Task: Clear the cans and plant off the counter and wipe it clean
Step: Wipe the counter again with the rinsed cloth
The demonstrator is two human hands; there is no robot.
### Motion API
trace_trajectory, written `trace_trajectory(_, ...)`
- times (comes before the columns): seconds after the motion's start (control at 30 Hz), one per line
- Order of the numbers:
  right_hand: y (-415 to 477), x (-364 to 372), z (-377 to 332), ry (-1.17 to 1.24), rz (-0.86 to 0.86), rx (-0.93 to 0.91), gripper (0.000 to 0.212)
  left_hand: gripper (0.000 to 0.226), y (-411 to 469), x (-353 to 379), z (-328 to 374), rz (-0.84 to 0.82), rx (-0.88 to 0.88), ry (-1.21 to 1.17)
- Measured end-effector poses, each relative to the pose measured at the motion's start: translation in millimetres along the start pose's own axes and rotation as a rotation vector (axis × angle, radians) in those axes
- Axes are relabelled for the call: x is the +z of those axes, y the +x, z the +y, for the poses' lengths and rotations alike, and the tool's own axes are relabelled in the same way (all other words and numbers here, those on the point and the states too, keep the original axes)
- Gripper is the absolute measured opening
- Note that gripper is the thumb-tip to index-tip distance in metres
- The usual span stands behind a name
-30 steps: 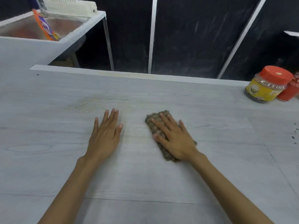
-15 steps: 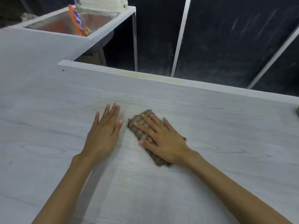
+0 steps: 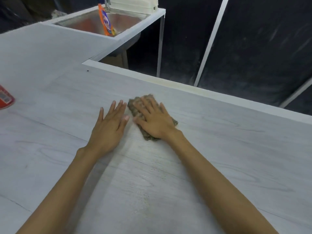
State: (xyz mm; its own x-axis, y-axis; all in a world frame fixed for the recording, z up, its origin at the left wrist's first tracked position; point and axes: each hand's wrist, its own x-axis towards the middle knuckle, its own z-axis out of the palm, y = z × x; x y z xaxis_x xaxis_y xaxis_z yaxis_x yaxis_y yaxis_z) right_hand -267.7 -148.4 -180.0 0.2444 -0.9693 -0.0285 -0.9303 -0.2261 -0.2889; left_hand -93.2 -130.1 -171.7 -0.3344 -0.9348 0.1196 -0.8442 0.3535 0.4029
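Right hand: the right hand [image 3: 154,121] lies flat with fingers spread, pressing a folded brown cloth [image 3: 148,119] onto the worktop [image 3: 219,157]; it holds nothing in a pinch.
Left hand: the left hand [image 3: 109,127] rests palm down and spread, empty, just left of the cloth, its thumb nearly touching the right thumb.
Just changed: the cloth has slid left and a little farther across the worktop, closing most of the gap to the left hand.
Meaning for the task: this looks like wiping well under way, working toward the left part of the surface.
Against the earlier frame: a second ago a jar with a red lid stood at the far right; it is now out of view, as the view has swung left.
Newly seen: a red object [image 3: 5,98] sits at the left edge, partly cut off, too little showing to name it.
Far left: a sink [image 3: 128,32] with an orange packet [image 3: 105,21] inside.
Plant: not in view.
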Motion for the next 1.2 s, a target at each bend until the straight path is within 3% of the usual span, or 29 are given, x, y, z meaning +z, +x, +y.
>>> trace_trajectory(0.1, -57.5, 5.6, 2.3, -0.017, -0.041, -0.300, 0.058, 0.057, -3.8, -7.7, -11.8, 0.011, 0.009, -0.003)
trace_trajectory(0.17, -85.8, -7.5, 34.5, 0.028, -0.081, -0.361, 0.058, 0.062, -14.6, -12.2, -20.1, 0.025, -0.002, -0.022)
trace_trajectory(0.3, -77.7, -36.7, 101.8, 0.060, 0.025, 0.043, 0.051, 0.060, -40.6, -15.6, -26.2, 0.006, -0.035, -0.010)
trace_trajectory(0.37, -43.2, -38.8, 105.4, 0.003, 0.077, 0.264, 0.052, 0.058, -47.9, -16.0, -27.3, -0.027, -0.034, 0.028)
trace_trajectory(0.43, -2.2, -32.0, 80.3, -0.012, 0.066, 0.345, 0.054, 0.060, -52.3, -20.6, -31.6, -0.028, -0.041, 0.056)
trace_trajectory(0.53, 34.7, -9.9, 4.8, 0.007, 0.026, 0.218, 0.055, 0.066, -55.1, -32.0, -44.8, 0.005, -0.073, 0.085)
trace_trajectory(0.63, 13.9, 24.0, -75.1, 0.016, 0.001, -0.033, 0.056, 0.058, -55.3, -41.4, -58.6, 0.003, -0.103, 0.069)
trace_trajectory(0.77, -45.1, 29.7, -73.2, 0.054, -0.033, -0.237, 0.056, 0.052, -54.3, -50.7, -73.3, -0.021, -0.015, 0.039)
trace_trajectory(0.83, -56.8, 14.0, -36.9, 0.113, 0.001, -0.112, 0.054, 0.055, -54.3, -55.7, -83.9, -0.029, 0.027, 0.026)
trace_trajectory(0.9, -52.5, 0.3, -6.0, 0.115, 0.089, 0.148, 0.052, 0.057, -53.4, -61.5, -97.1, -0.032, 0.055, 0.015)
trace_trajectory(1.0, -12.1, -4.7, -4.5, 0.013, 0.115, 0.425, 0.054, 0.064, -50.3, -69.0, -119.1, -0.059, 0.075, 0.012)
trace_trajectory(1.1, 44.9, 5.7, -56.6, 0.023, 0.101, 0.456, 0.057, 0.070, -46.6, -75.6, -142.7, -0.092, 0.077, 0.020)
trace_trajectory(1.2, 75.9, 37.0, -146.9, 0.028, 0.065, 0.278, 0.057, 0.070, -46.5, -82.7, -165.7, -0.080, 0.095, -0.015)
